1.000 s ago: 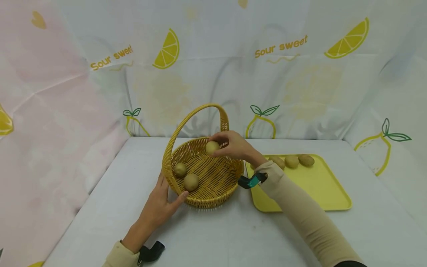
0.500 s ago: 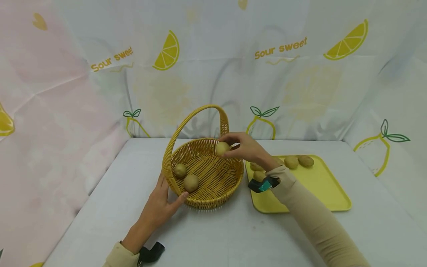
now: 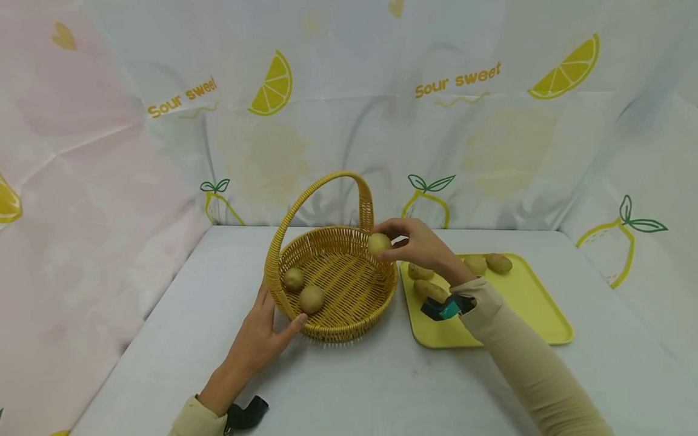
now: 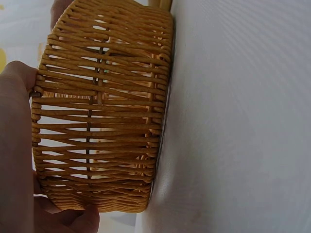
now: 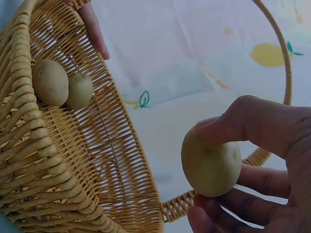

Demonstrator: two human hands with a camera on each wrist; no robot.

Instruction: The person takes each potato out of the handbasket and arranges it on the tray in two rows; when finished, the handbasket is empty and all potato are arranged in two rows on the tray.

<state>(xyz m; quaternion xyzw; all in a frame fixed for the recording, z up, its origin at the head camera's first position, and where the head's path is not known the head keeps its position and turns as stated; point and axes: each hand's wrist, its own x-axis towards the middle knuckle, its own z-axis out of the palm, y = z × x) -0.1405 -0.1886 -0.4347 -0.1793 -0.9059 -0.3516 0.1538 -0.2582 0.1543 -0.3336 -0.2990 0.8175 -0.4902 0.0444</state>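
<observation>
A round wicker basket (image 3: 340, 332) with a tall arched handle (image 3: 297, 209) stands on the table. My left hand (image 3: 256, 339) grips its left side, thumb at the rim; in the left wrist view, fingertips (image 4: 86, 221) touch the woven wall. Two potatoes, one (image 3: 294, 279) behind the other (image 3: 311, 299), lie inside at the left. Over the basket's right rim, my right hand (image 3: 418, 245) pinches a pale round potato (image 3: 378, 244) between thumb and fingers. The right wrist view shows this potato (image 5: 210, 162) held clear of the wicker.
To the right of the basket lies a yellow tray (image 3: 523, 309). Several potatoes are along its back and left, among them a long one (image 3: 429, 290) partly behind the right wrist's camera mount. A lemon-print cloth (image 3: 349, 121) hangs behind the white table (image 3: 349, 387).
The right hand has moved right with the potato, from above the basket's inside to its right rim. More tray potatoes now show. The left hand and basket have stayed put.
</observation>
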